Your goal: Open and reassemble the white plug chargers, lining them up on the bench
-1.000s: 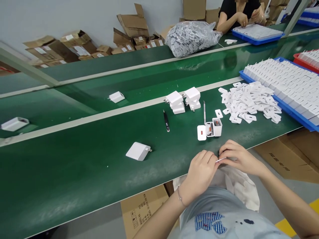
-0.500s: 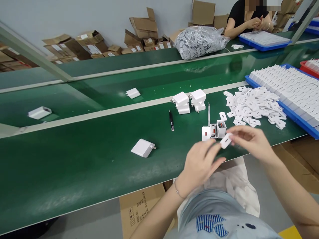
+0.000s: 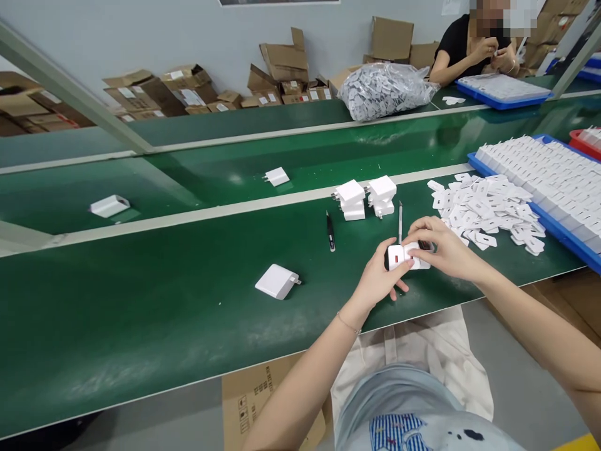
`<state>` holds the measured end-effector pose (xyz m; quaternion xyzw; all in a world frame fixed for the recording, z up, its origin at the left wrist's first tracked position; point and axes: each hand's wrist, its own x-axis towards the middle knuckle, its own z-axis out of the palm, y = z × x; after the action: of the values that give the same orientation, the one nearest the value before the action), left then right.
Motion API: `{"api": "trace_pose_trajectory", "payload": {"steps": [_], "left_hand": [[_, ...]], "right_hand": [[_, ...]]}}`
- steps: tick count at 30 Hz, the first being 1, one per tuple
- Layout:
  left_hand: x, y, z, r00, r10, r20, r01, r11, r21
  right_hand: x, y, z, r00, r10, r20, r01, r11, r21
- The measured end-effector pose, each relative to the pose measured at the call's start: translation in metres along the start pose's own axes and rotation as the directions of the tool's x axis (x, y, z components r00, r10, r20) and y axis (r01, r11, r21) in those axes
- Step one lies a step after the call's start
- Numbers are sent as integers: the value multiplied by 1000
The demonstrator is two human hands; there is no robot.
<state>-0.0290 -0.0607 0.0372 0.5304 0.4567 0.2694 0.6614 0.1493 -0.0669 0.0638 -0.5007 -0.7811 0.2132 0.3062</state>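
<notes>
Several white charger housings (image 3: 395, 258) stand in a row on the green bench, end faces up, with a red port showing in the left one. My left hand (image 3: 379, 274) grips the row from the left, its thumb lying across the front. Over the middle housing, my right hand (image 3: 436, 249) pinches a white slotted cover plate (image 3: 411, 254) against the top. My fingers partly hide the plate and the right-hand housing. A thin grey blade-like tool (image 3: 400, 222) lies just behind the row, and black tweezers (image 3: 330, 232) lie to the left.
Loose cover plates form a pile (image 3: 491, 210) beside a blue tray (image 3: 554, 228) of chargers. Stacked chargers (image 3: 351, 197) stand behind the tweezers; a single charger (image 3: 278, 282) lies left. Across the bench are a bag of small parts (image 3: 387, 91) and a person (image 3: 453, 53) working.
The cover plate has gone from between my hands onto the middle housing. My left hand now wraps the row, and my right hand has moved over it. The view has shifted slightly.
</notes>
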Motion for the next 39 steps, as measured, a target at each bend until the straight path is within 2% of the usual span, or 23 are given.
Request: {"api": "trace_pose_trajectory", "payload": {"steps": [4, 7, 8, 10, 12, 14, 15, 16, 18, 19, 20, 22, 23, 24, 26, 29, 33, 36, 39], "left_hand": [[2, -5, 5, 999, -44, -18, 41, 989, -139], [3, -6, 7, 998, -50, -29, 43, 980, -196], [4, -7, 7, 998, -47, -31, 40, 979, -200], [4, -7, 8, 998, -42, -39, 33, 980, -195], [4, -8, 9, 998, -36, -50, 27, 986, -166], [0, -8, 7, 998, -24, -52, 19, 995, -95], [-2, -9, 5, 998, -15, -57, 13, 999, -39], [-6, -9, 2, 997, 12, -80, -9, 999, 31], [-17, -9, -4, 967, 157, -200, -116, 972, 204], [-23, -8, -6, 922, 278, -271, -196, 936, 293], [-28, -7, -8, 852, 416, -318, -291, 881, 373], [-37, -2, -9, 694, 656, -297, -502, 737, 454], [-39, 1, -7, 638, 730, -244, -599, 670, 438], [-41, 5, -4, 598, 779, -190, -683, 619, 388], [-42, 11, 5, 554, 823, -125, -786, 567, 247], [-41, 16, 17, 510, 848, -140, -845, 525, 103], [-43, 14, 21, 403, 904, -141, -896, 422, 140], [-47, 15, 17, 319, 944, -89, -917, 331, 222], [-54, 18, 14, 293, 955, -52, -921, 296, 254]], "right_hand": [[0, 5, -5, 997, 35, 73, -33, 999, -33], [17, 4, -19, 963, 107, 248, -67, 984, -164], [26, 4, -24, 927, 127, 352, -59, 978, -199], [46, 4, -31, 810, 136, 570, -24, 980, -199], [62, 5, -33, 697, 107, 709, -14, 991, -136], [72, 8, -35, 651, 80, 755, -25, 996, -84], [73, 10, -36, 657, 68, 751, -25, 997, -68], [73, 11, -39, 679, 57, 732, -24, 998, -55], [65, 12, -48, 777, 43, 628, -30, 999, -31], [58, 11, -53, 838, 36, 544, -40, 999, -5], [50, 8, -57, 896, 23, 443, -47, 998, 42], [30, -4, -60, 975, -39, 219, -6, 979, 202], [20, -12, -58, 991, -80, 107, 47, 958, 284], [9, -20, -54, 993, -120, 6, 111, 932, 346], [-9, -36, -40, 974, -171, -151, 218, 893, 394], [-30, -51, -18, 938, -187, -293, 291, 884, 367], [-47, -52, -4, 902, -202, -381, 335, 886, 322], [-53, -53, -1, 881, -232, -413, 365, 889, 278], [-55, -61, 2, 838, -289, -462, 416, 887, 201]]}}
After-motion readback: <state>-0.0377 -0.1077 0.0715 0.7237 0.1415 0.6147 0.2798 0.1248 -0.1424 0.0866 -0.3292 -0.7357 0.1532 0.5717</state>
